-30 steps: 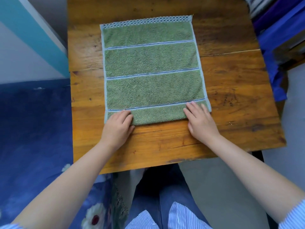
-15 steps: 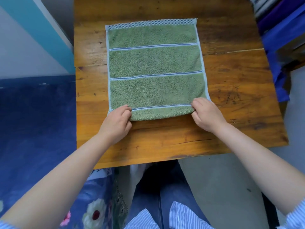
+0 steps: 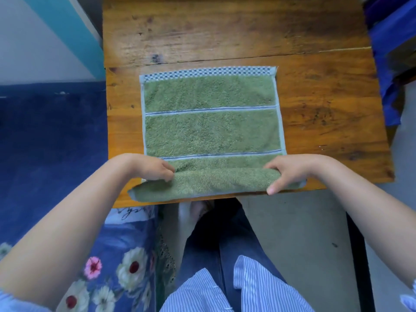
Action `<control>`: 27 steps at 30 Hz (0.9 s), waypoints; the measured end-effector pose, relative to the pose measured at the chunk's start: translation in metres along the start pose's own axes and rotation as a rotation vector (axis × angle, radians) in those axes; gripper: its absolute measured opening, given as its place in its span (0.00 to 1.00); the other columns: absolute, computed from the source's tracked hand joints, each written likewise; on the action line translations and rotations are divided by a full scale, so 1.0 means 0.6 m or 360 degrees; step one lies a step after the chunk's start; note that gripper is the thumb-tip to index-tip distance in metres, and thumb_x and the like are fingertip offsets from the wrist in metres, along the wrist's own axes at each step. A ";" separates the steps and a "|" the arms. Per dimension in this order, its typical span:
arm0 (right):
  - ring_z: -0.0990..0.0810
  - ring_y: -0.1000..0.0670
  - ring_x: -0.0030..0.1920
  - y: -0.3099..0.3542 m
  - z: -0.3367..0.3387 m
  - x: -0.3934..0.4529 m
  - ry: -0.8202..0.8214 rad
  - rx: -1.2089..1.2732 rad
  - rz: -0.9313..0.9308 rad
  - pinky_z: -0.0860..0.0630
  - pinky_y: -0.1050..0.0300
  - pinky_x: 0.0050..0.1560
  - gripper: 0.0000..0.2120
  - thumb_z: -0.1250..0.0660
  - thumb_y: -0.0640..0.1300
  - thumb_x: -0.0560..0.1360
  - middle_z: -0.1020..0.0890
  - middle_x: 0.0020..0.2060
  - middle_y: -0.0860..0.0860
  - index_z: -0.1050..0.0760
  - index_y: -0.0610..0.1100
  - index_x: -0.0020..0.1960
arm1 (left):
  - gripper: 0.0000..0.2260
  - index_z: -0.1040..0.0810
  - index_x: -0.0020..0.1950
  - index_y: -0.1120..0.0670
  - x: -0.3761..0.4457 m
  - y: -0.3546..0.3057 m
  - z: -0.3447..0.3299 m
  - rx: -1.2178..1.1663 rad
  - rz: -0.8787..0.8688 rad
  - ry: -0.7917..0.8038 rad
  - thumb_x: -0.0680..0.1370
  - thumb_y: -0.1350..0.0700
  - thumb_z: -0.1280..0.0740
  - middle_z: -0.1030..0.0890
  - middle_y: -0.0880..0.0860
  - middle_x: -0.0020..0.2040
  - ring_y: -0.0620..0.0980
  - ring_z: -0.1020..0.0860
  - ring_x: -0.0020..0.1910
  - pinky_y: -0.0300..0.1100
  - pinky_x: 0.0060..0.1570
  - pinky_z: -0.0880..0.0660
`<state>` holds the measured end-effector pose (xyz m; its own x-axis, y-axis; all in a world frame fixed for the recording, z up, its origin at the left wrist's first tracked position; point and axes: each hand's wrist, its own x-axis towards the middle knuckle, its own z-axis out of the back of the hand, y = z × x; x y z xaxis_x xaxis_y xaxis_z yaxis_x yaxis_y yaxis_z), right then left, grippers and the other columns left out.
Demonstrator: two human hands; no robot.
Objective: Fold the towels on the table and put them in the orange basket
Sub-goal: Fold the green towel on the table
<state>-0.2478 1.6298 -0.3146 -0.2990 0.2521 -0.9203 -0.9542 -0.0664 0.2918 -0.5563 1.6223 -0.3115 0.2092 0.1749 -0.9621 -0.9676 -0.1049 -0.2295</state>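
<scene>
**Green Terry Towel: First Fold Started, Basket Step Outstanding**

Green terry cloth formed the nearest task item: the towel (image 3: 211, 131) lay on the wooden counter (image 3: 315, 104), with its near edge raised and curled over at the counter's front edge. The left hand (image 3: 148, 166) pinched the near-left part of that raised edge, fingers (image 3: 167, 174) curled onto the cloth. The right hand (image 3: 292, 170) gripped the near-right part in the same manner, its thumb showing below the roll of cloth and its other fingers over the top. Both hands therefore held the towel; neither was spread wide.

Progress assessment: the task appeared to be at an early stage. The first fold was only started, since the lifted edge sat close to the near side and had not reached the far edge. Completion of this fold, any further folds, and transfer to the orange basket all remained. The basket was not visible in the head view, and no other towels were visible on the counter.

Appearance, near to far: the lifted portion showed plain green pile, slightly blurred. Beyond it, the flat portion lay smooth and square to the counter, divided by two pale blue stripes running left to right. Pale blue binding ran along both sides. The far edge carried a blue-and-white checked border.
</scene>
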 end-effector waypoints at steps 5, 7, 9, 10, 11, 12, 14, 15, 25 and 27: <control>0.24 0.52 0.36 0.006 0.041 -0.005 0.0027 0.0264 0.0097 0.29 0.64 0.30 0.07 0.31 0.36 0.70 0.21 0.32 0.55 0.24 0.46 0.37 | 0.09 0.35 0.41 0.47 0.001 -0.008 0.007 -0.0040 0.0082 0.0017 0.80 0.57 0.46 0.35 0.47 0.41 0.44 0.36 0.38 0.30 0.33 0.42; 0.27 0.52 0.36 0.013 0.069 -0.009 -0.0236 0.0423 0.0191 0.32 0.59 0.37 0.02 0.34 0.33 0.68 0.23 0.34 0.49 0.24 0.38 0.40 | 0.04 0.32 0.50 0.51 -0.008 -0.010 0.025 -0.0029 0.0092 -0.0128 0.80 0.56 0.46 0.32 0.52 0.50 0.49 0.33 0.49 0.32 0.38 0.37; 0.29 0.51 0.37 0.019 0.095 -0.015 -0.0461 0.0613 0.0275 0.35 0.57 0.40 0.11 0.35 0.39 0.63 0.25 0.34 0.47 0.25 0.32 0.42 | 0.12 0.29 0.61 0.54 -0.015 -0.008 0.045 -0.0005 0.0128 -0.0305 0.80 0.55 0.46 0.29 0.57 0.62 0.53 0.32 0.61 0.40 0.56 0.32; 0.29 0.51 0.37 0.019 0.104 -0.017 -0.0569 0.0682 0.0311 0.35 0.57 0.41 0.12 0.35 0.40 0.61 0.26 0.34 0.47 0.25 0.32 0.41 | 0.15 0.30 0.65 0.56 -0.020 -0.006 0.056 -0.0015 0.0144 -0.0413 0.80 0.54 0.46 0.31 0.56 0.67 0.54 0.33 0.66 0.42 0.63 0.35; 0.29 0.51 0.36 0.016 0.112 -0.018 -0.0661 0.0761 0.0358 0.34 0.58 0.40 0.08 0.35 0.39 0.63 0.26 0.33 0.48 0.25 0.35 0.38 | 0.17 0.31 0.67 0.57 -0.025 -0.004 0.066 -0.0024 0.0153 -0.0528 0.81 0.54 0.46 0.32 0.56 0.69 0.54 0.34 0.67 0.44 0.64 0.37; 0.27 0.51 0.36 0.015 0.118 -0.022 -0.0771 0.0838 0.0428 0.32 0.59 0.40 0.01 0.34 0.35 0.66 0.24 0.32 0.50 0.25 0.39 0.36 | 0.16 0.30 0.65 0.57 -0.031 -0.002 0.079 -0.0036 0.0144 -0.0638 0.81 0.53 0.46 0.31 0.57 0.68 0.55 0.32 0.65 0.44 0.62 0.36; 0.22 0.55 0.35 0.006 0.130 -0.023 -0.0911 0.1147 0.0554 0.26 0.63 0.38 0.13 0.37 0.29 0.70 0.20 0.31 0.55 0.25 0.45 0.35 | 0.11 0.27 0.56 0.56 -0.039 0.005 0.102 -0.0091 0.0086 -0.0822 0.80 0.53 0.44 0.26 0.58 0.58 0.54 0.29 0.54 0.45 0.50 0.33; 0.20 0.58 0.33 0.000 0.140 -0.021 -0.0962 0.1325 0.0606 0.24 0.66 0.36 0.14 0.38 0.27 0.71 0.18 0.28 0.56 0.25 0.45 0.37 | 0.09 0.27 0.51 0.57 -0.044 0.006 0.115 -0.0131 0.0044 -0.0928 0.79 0.54 0.43 0.26 0.57 0.52 0.53 0.29 0.49 0.43 0.43 0.33; 0.30 0.48 0.40 0.004 0.189 0.031 -0.1427 0.1701 0.0338 0.31 0.51 0.42 0.12 0.41 0.35 0.77 0.29 0.35 0.46 0.33 0.46 0.35 | 0.09 0.26 0.50 0.61 -0.017 -0.006 0.194 -0.0266 0.0014 -0.1741 0.77 0.59 0.43 0.24 0.59 0.47 0.56 0.29 0.46 0.42 0.42 0.37; 0.32 0.47 0.43 0.004 0.197 0.043 -0.1468 0.1670 0.0283 0.34 0.49 0.44 0.12 0.40 0.37 0.77 0.30 0.37 0.45 0.34 0.46 0.35 | 0.07 0.27 0.45 0.59 -0.007 -0.008 0.204 -0.0254 0.0060 -0.1751 0.77 0.59 0.44 0.26 0.57 0.44 0.55 0.31 0.43 0.43 0.41 0.38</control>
<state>-0.2562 1.7502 -0.3070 0.0928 0.8771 -0.4712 -0.3295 0.4736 0.8168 -0.5698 1.7420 -0.2883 -0.1355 0.9335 -0.3319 -0.9250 -0.2392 -0.2951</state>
